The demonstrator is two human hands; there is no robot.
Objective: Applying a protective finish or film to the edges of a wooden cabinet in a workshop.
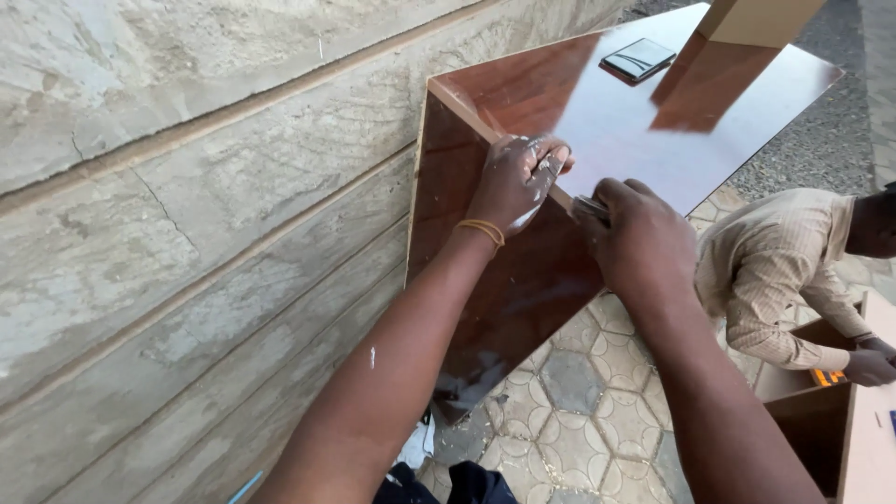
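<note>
A glossy reddish-brown wooden cabinet (523, 280) stands beside a stone wall, its top panel (635, 131) shining. My left hand (515, 182), smeared with white paste and with a yellow band at the wrist, rests with curled fingers on the top panel's raw front edge (467, 107). My right hand (639, 238) is closed around a small metal blade-like tool (588, 207), its tip pressed against the same edge right beside the left hand's fingers.
A grey stone block wall (187, 233) fills the left. A dark flat phone-like object (637, 60) lies on the top panel. Hexagonal paving (569, 392) lies below. At the right a person in a beige striped shirt (775, 271) bends over another wooden box (821, 420).
</note>
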